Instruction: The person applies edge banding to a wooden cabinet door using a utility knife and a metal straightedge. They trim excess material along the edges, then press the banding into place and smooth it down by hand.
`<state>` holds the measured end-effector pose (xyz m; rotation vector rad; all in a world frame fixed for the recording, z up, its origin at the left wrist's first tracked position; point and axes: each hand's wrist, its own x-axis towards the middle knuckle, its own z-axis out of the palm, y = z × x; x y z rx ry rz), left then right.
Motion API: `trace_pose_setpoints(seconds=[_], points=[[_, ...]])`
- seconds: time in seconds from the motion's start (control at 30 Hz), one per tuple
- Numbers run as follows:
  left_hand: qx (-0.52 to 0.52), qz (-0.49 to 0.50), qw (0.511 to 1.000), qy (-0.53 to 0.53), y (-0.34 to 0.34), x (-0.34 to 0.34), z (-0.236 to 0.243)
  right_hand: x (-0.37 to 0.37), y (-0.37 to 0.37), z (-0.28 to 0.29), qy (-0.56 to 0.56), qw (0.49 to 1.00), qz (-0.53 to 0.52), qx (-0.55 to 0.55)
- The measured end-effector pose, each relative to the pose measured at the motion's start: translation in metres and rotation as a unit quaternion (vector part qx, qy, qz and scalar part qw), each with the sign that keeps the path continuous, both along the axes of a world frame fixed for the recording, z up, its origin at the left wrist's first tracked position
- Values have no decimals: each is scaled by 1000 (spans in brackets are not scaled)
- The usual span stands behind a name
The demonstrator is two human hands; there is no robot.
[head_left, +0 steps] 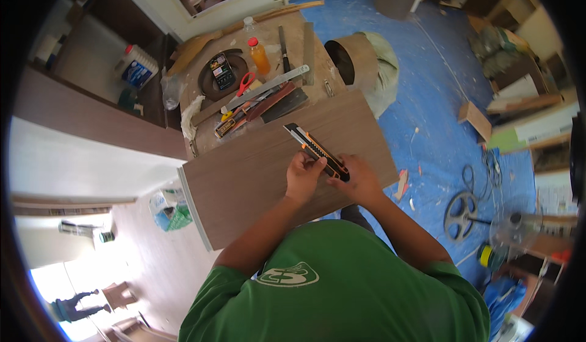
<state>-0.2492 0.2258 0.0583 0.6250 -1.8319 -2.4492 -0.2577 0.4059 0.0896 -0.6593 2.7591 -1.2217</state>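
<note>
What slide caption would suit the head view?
Left hand and right hand hold a black utility knife over a brown board.

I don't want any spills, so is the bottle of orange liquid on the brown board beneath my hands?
No, the red-capped bottle stands on the worktable, beyond the far edge of the brown board.

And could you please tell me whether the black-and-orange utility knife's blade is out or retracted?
Out, it appears: a slanted metal blade extends past the front of the black-and-orange handle.
</note>
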Motion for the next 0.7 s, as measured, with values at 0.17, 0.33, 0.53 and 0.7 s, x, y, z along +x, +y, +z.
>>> trace_pose_setpoints(seconds=[0.17, 0.33, 0.53, 0.7], points=[[-139, -1, 989, -44, 49, -21, -9, -67, 36, -17, -67, 987, 114, 89], [-297, 57, 947, -107, 25, -30, -6, -128, 77, -12, -235, 969, 72, -5], [-645, 164, 723, -184, -88, 4, -85, -217, 93, -21, -338, 930, 61, -132], [-650, 201, 686, -258, -83, -6, -98, -295, 68, -33, -346, 920, 55, -178]])
